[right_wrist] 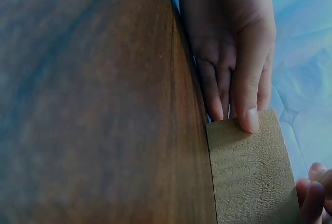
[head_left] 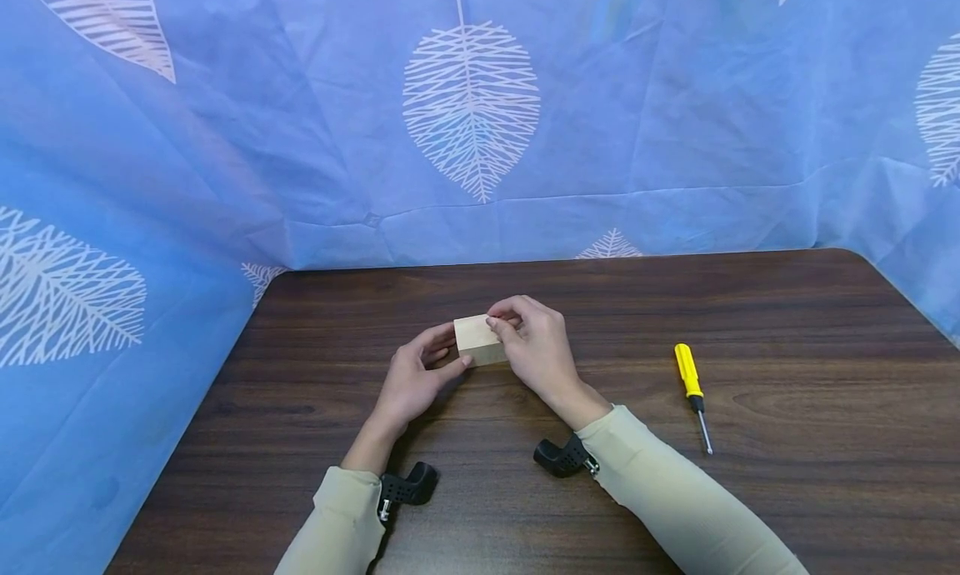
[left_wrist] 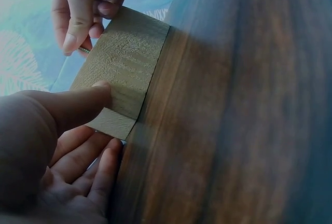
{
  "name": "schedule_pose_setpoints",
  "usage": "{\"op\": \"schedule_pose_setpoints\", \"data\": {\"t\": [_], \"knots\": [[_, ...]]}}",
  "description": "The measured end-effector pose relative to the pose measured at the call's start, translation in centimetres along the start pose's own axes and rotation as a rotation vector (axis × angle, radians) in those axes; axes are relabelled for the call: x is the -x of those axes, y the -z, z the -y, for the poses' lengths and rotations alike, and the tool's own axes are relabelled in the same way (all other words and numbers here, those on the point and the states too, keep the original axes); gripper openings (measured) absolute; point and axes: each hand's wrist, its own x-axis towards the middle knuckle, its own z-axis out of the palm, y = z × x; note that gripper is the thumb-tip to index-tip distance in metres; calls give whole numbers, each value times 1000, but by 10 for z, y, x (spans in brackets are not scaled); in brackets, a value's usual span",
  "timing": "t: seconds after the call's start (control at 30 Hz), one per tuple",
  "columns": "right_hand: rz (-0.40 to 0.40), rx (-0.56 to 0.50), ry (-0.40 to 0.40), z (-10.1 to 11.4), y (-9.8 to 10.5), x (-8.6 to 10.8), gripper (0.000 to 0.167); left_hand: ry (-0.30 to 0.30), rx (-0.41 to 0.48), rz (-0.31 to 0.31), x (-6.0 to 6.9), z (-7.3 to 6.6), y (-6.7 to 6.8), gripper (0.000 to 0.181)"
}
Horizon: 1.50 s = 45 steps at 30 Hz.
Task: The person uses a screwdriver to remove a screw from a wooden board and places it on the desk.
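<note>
A pale rectangular wooden block [head_left: 478, 355] stands on the dark table, near its middle. My left hand [head_left: 412, 381] holds the block's left end, thumb on the front face and fingers behind. Over the block's right part, my right hand [head_left: 542, 347] has thumb and fingertips together at the top face. In the left wrist view a small threaded screw [left_wrist: 84, 51] shows under the right thumb, by the block's upper edge; most of it is hidden by the fingers. The right wrist view shows the left thumb pressed on the block's rough face [right_wrist: 254, 177].
A yellow-handled screwdriver [head_left: 687, 372] with a black collar lies on the wood-grain table [head_left: 810, 392] to the right, shaft toward the near side. Blue cloth [head_left: 322, 125] with white leaf prints hangs behind and at the sides. Black cameras [head_left: 411, 484] sit at both wrists.
</note>
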Motion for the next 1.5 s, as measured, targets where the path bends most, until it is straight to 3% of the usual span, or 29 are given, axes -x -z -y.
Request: {"op": "schedule_pose_setpoints", "data": {"t": [0.33,0.63,1.5], "knots": [[-10,16,52,0,0,-1,4,-10,16,-4,0,1,0,59],[21,37,-5,1,3,-1,4,-1,16,3,0,0,0,59],[11,69,-39,3,3,-1,7,1,7,8,1,2,0,59]]}}
